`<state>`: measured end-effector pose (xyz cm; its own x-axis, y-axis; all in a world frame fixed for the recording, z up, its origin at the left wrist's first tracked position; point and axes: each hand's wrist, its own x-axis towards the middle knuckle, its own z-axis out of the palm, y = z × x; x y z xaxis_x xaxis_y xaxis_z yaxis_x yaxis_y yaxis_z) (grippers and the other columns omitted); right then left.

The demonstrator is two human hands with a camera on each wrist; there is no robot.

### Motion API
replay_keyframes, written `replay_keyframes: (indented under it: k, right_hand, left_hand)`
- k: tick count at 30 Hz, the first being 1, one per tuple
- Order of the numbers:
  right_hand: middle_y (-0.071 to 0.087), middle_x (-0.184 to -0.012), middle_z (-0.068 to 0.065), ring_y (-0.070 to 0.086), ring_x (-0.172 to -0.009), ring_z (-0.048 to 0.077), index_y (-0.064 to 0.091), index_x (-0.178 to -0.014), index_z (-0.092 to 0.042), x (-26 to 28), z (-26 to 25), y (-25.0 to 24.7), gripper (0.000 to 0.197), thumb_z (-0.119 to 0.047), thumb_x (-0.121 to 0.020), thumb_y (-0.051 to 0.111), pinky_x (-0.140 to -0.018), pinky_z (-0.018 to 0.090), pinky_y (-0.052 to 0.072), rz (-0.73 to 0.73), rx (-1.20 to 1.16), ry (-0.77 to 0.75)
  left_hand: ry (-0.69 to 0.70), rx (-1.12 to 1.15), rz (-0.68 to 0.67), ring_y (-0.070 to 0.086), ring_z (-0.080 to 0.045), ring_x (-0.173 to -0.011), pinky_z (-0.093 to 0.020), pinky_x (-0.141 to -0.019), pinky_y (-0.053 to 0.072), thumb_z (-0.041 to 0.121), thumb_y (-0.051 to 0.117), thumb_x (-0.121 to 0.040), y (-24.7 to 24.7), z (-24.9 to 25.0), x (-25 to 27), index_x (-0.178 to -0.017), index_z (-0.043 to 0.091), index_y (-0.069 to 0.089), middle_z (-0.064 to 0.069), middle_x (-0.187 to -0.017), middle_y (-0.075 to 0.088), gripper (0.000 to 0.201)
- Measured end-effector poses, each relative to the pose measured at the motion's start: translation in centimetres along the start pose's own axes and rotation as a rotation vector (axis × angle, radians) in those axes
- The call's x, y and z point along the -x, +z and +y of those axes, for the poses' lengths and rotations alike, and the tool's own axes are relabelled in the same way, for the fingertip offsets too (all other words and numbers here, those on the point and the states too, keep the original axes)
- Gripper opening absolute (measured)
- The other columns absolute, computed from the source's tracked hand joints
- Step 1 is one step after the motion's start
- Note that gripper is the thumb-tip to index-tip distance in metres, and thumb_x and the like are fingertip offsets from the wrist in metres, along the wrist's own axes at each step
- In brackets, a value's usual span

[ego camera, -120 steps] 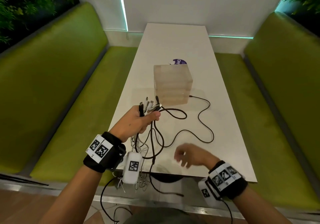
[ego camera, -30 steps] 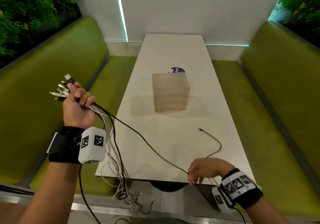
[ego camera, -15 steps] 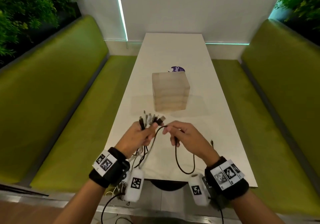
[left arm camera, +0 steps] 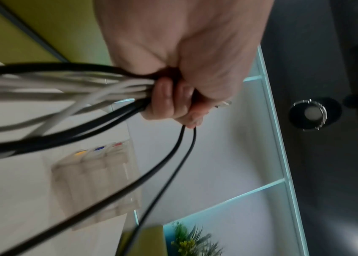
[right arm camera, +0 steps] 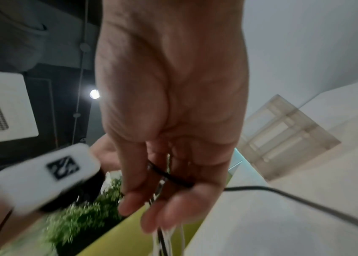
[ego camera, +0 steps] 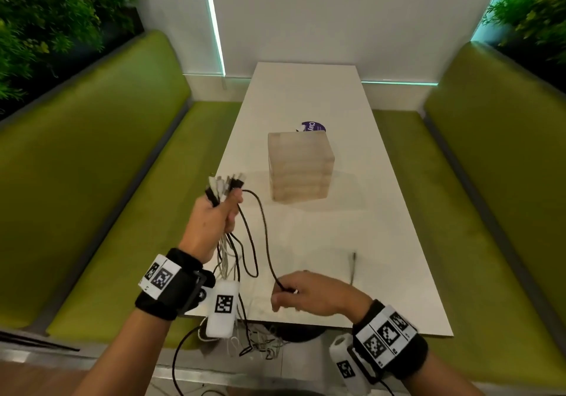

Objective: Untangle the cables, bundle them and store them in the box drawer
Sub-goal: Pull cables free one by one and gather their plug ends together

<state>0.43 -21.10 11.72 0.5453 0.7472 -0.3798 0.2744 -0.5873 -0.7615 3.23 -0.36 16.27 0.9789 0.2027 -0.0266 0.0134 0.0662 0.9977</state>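
My left hand point(ego camera: 226, 211) is fisted round a bundle of black and white cables point(ego camera: 232, 251), their plugs point(ego camera: 225, 184) sticking up above the knuckles; the left wrist view shows the same grip point(left arm camera: 169, 102). One black cable point(ego camera: 263, 230) loops from that fist down to my right hand point(ego camera: 284, 294), which pinches it near the table's front edge. In the right wrist view this black cable point(right arm camera: 169, 176) crosses my curled fingers. The rest hangs in a tangle point(ego camera: 260, 346) below the edge. The translucent drawer box point(ego camera: 300, 166) stands mid-table, its drawers closed.
A loose cable end point(ego camera: 353, 262) lies on the white table point(ego camera: 382, 242) to the right of my right hand. A purple sticker point(ego camera: 314, 126) shows behind the box. Green benches point(ego camera: 101, 211) flank the table on both sides.
My right hand has slid from beside the plugs down along the black cable toward the near table edge. The left hand keeps its grip, barely moved.
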Motion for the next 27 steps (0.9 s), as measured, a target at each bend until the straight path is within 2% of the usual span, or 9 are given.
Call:
replay_keyframes:
  k: [2,5,8,10,11,15,19,24,27]
  right_hand:
    - [0.058,-0.107,0.0,0.06,-0.096,0.016,0.066,-0.107,-0.013,0.2,0.7,1.1,0.025,-0.024,-0.098,0.046,-0.088,0.029,0.045,-0.052,0.02,0.016]
    - [0.048,-0.123,0.008,0.046,-0.116,0.019,0.067,-0.115,-0.014,0.5,1.8,2.1,0.028,-0.023,-0.1,0.045,-0.098,0.021,0.034,0.019,0.119,0.003]
    - [0.055,-0.119,0.011,0.051,-0.106,0.013,0.066,-0.118,-0.018,0.7,2.0,2.3,0.026,-0.022,-0.098,0.049,-0.092,0.018,0.037,-0.012,0.085,0.01]
    - [0.065,-0.114,0.012,0.059,-0.092,0.007,0.068,-0.113,-0.013,0.7,1.7,2.4,0.023,-0.015,-0.095,0.053,-0.085,0.014,0.045,-0.077,-0.129,0.013]
    - [0.067,-0.113,0.012,0.062,-0.091,0.008,0.069,-0.111,-0.012,0.6,1.6,2.5,0.022,-0.012,-0.094,0.055,-0.085,0.014,0.048,-0.078,-0.208,0.015]
    - [0.063,-0.104,0.0,0.06,-0.099,0.014,0.071,-0.111,-0.015,-0.7,3.4,3.1,0.023,-0.014,-0.092,0.058,-0.087,0.02,0.044,0.003,-0.023,0.037]
    - [0.054,-0.094,-0.008,0.055,-0.111,0.023,0.069,-0.115,-0.011,-2.0,6.6,3.6,0.027,-0.013,-0.09,0.062,-0.086,0.017,0.036,0.072,0.034,0.146]
    - [0.054,-0.129,0.007,0.056,-0.115,0.021,0.051,-0.134,-0.012,-1.8,9.0,1.2,0.046,-0.008,-0.09,0.06,-0.094,0.025,0.044,0.094,0.124,0.301]
    - [0.054,-0.129,0.008,0.058,-0.104,0.019,0.051,-0.133,-0.012,-0.8,7.9,-1.8,0.038,-0.007,-0.096,0.05,-0.085,0.018,0.04,0.263,0.126,0.253]
  left_hand:
    - [0.018,0.102,0.089,0.029,-0.003,-0.04,-0.016,-0.039,0.024,0.011,0.052,-0.097,-0.6,0.7,-0.5,-0.077,0.01,0.055,0.01,-0.051,0.041,0.02]
    - [0.033,0.178,0.15,0.032,-0.001,-0.041,-0.015,-0.039,0.025,0.012,0.053,-0.097,-1.5,1.3,-1.0,-0.08,0.012,0.055,0.011,-0.052,0.045,0.017]
    - [0.05,0.161,0.149,0.03,-0.002,-0.041,-0.016,-0.039,0.024,0.015,0.053,-0.097,-1.5,1.1,-1.0,-0.077,0.012,0.055,0.007,-0.054,0.04,0.02]
    - [0.052,0.152,0.131,0.028,-0.004,-0.042,-0.018,-0.04,0.022,0.016,0.053,-0.097,-1.0,0.9,-1.0,-0.075,0.013,0.054,0.003,-0.058,0.038,0.022]
    - [0.05,0.15,0.112,0.026,-0.005,-0.042,-0.019,-0.041,0.021,0.016,0.053,-0.097,-0.8,0.9,-1.0,-0.075,0.012,0.054,0.004,-0.056,0.038,0.022]
    - [0.053,0.065,-0.004,0.023,-0.008,-0.041,-0.021,-0.042,0.019,0.016,0.051,-0.098,-0.2,0.9,-0.6,-0.079,0.007,0.056,0.007,-0.047,0.036,0.022]
    - [0.037,-0.087,-0.117,0.026,-0.01,-0.043,-0.021,-0.042,0.022,0.017,0.053,-0.097,0.3,0.3,0.1,-0.086,0.003,0.064,0.004,-0.049,0.037,0.022]
    - [0.026,-0.094,-0.109,0.027,-0.011,-0.044,-0.023,-0.044,0.023,0.018,0.053,-0.097,0.8,0.2,0.3,-0.09,0.006,0.065,0.005,-0.048,0.039,0.019]
    - [0.018,-0.082,-0.156,0.028,-0.011,-0.044,-0.022,-0.043,0.024,0.019,0.053,-0.096,1.0,0.1,0.4,-0.086,0.006,0.064,0.003,-0.048,0.039,0.019]
